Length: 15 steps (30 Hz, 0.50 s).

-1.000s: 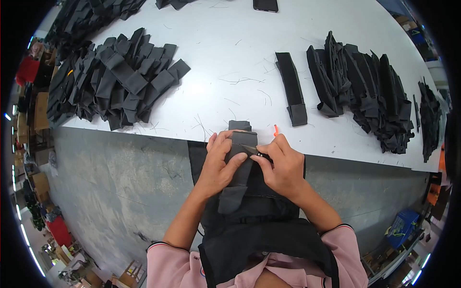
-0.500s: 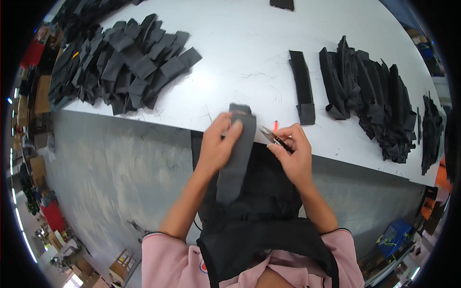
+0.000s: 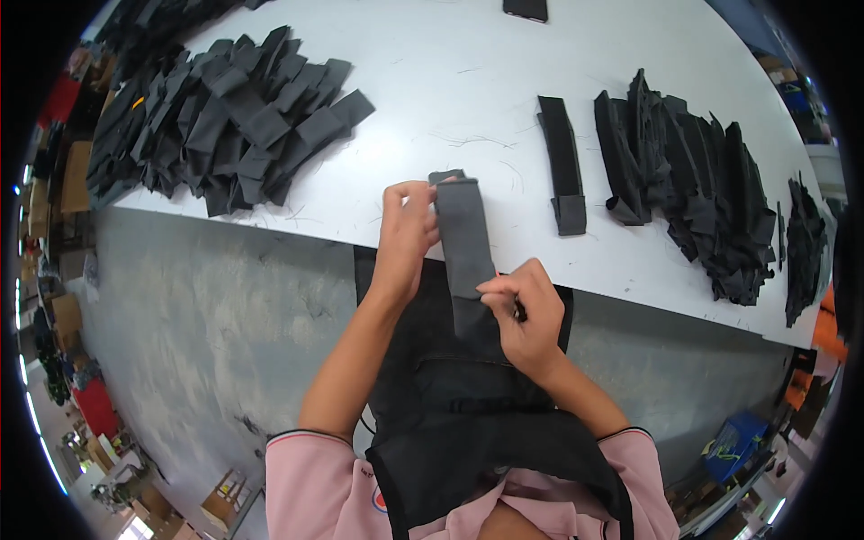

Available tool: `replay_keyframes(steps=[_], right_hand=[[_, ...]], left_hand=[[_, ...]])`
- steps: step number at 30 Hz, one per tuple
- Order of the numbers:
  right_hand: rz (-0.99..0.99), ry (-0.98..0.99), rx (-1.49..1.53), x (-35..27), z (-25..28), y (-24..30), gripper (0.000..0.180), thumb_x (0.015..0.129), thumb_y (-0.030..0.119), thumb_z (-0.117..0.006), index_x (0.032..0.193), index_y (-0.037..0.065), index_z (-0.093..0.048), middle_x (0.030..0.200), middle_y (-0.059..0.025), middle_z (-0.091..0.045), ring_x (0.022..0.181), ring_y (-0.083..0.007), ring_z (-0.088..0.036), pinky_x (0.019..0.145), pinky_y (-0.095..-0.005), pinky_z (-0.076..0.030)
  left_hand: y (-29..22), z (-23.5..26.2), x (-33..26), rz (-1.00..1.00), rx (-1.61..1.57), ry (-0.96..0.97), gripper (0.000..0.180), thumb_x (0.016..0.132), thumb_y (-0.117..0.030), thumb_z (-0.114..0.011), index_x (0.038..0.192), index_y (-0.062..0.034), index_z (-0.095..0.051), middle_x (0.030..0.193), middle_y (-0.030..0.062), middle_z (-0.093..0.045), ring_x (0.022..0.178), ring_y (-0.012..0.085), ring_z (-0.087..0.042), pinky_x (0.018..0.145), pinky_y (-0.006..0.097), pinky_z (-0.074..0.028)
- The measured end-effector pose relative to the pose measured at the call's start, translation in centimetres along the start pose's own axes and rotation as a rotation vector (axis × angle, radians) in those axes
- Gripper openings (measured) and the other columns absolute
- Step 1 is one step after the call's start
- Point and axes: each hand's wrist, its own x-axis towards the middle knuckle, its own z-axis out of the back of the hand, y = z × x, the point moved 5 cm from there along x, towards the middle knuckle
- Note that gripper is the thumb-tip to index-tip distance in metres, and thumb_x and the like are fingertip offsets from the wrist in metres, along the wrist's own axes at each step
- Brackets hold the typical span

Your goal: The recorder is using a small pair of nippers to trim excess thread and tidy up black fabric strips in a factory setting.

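Observation:
A dark grey fabric strip (image 3: pixel 466 238) is stretched between my two hands over the table's near edge. With thumb and fingers, my left hand (image 3: pixel 405 236) grips its upper left edge, near a folded end. My right hand (image 3: pixel 531 317) pinches the strip's right edge lower down, the fingers closed. The small thread snips seen in that hand earlier are mostly hidden, with only a dark bit showing in the palm. The strip's lower part hangs below the right fingertips, in front of my black apron (image 3: pixel 450 378).
On the white table (image 3: pixel 432 99) a big heap of dark fabric strips (image 3: pixel 243 117) lies left. One single strip (image 3: pixel 565 166) lies right of my hands, beside another dark pile (image 3: pixel 688 180). A smaller bundle (image 3: pixel 804 252) and a black phone (image 3: pixel 526 9) are farther off. Loose threads are scattered about.
The strip has been lifted farther onto the table side and straightened. My right hand has moved down and left from holding the snips apart to pinching the strip's edge.

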Motion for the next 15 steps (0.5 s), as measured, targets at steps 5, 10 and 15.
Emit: replay_keyframes(steps=[5, 10, 15], right_hand=[[-0.572, 0.008, 0.401, -0.1, -0.4, -3.2, 0.011, 0.086, 0.012, -0.064, 0.083, 0.003, -0.059, 0.064, 0.0016, -0.043, 0.052, -0.0062, -0.036, 0.049, -0.0201, -0.03], [-0.86, 0.077, 0.747, 1.3, -1.3, -4.7, 0.016, 0.087, 0.017, -0.063, 0.081, 0.002, -0.057, 0.061, 0.007, -0.045, 0.052, -0.0013, -0.035, 0.048, -0.0187, -0.029], [-0.644, -0.057, 0.491, 1.5, -0.4, -4.2, 0.014, 0.082, 0.011, -0.066, 0.087, 0.002, -0.057, 0.075, 0.001, -0.05, 0.061, -0.0046, -0.045, 0.057, -0.0218, -0.04]], left_hand=[[-1.9, -2.6, -4.0, -0.34, 0.342, 0.387, 0.05, 0.083, -0.039, -0.064, 0.115, -0.0038, -0.05, 0.147, 0.0117, -0.022, 0.106, 0.0181, -0.051, 0.082, 0.028, -0.043], [-1.2, -2.1, -4.4, -0.189, 0.455, 0.364, 0.018, 0.084, -0.016, -0.065, 0.091, -0.0009, -0.059, 0.109, 0.0094, -0.059, 0.088, 0.0106, -0.055, 0.074, 0.024, -0.044], [-0.8, -1.7, -4.6, -0.071, 0.321, 0.092, 0.012, 0.084, -0.01, -0.063, 0.089, 0.0, -0.058, 0.074, -0.0018, -0.059, 0.068, 0.003, -0.051, 0.062, 0.02, -0.042]])
